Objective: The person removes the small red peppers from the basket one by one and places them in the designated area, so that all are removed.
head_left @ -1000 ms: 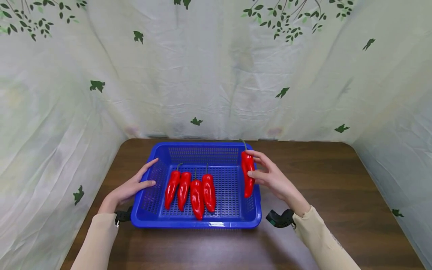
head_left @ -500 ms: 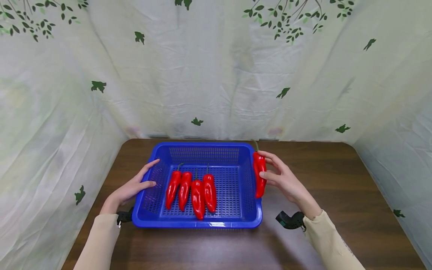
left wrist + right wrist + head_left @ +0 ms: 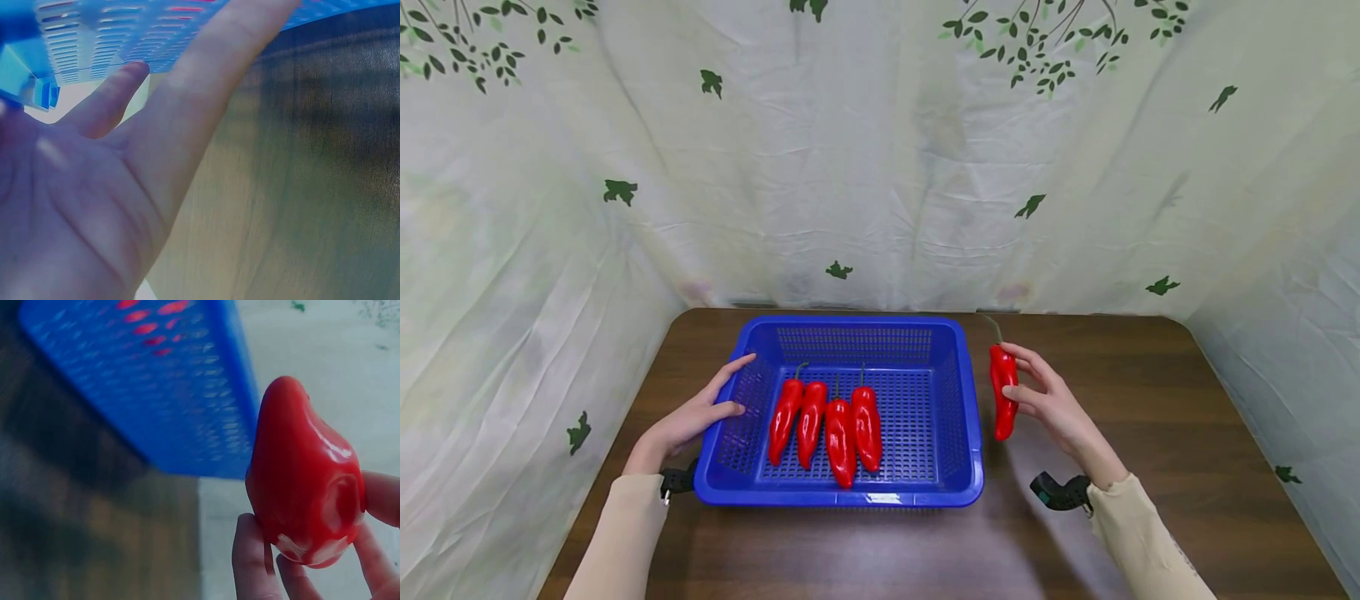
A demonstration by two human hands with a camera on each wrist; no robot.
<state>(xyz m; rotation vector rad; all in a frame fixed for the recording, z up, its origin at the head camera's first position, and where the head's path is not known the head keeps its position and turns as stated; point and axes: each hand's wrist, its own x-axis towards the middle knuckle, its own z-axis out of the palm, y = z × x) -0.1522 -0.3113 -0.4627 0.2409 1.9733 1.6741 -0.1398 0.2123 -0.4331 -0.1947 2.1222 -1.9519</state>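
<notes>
A blue plastic basket (image 3: 906, 497) stands on the table, holding several glossy red chili peppers (image 3: 839, 442) in its left half. At the basket's left side, my left hand (image 3: 688, 421) grips the rim, its thumb reaching over the edge. The left wrist view shows the palm of the left hand (image 3: 81, 200) close to the slotted wall. Just right of the basket, my right hand (image 3: 1052, 408) pinches another red chili pepper (image 3: 1002, 392) between thumb and fingers, green stem upward. This pepper (image 3: 303, 475) looks large in the right wrist view, apart from the basket wall.
The brown wooden table (image 3: 1150, 433) extends around the basket, widest on the right. A pale cloth curtain (image 3: 880, 167) with printed leaves hangs behind the table and at both sides. Black wrist straps (image 3: 1060, 492) sit on both forearms.
My right hand has carried its chili pepper rightward, from over the basket's right side across the rim to above the table. The left hand and basket have stayed nearly in place.
</notes>
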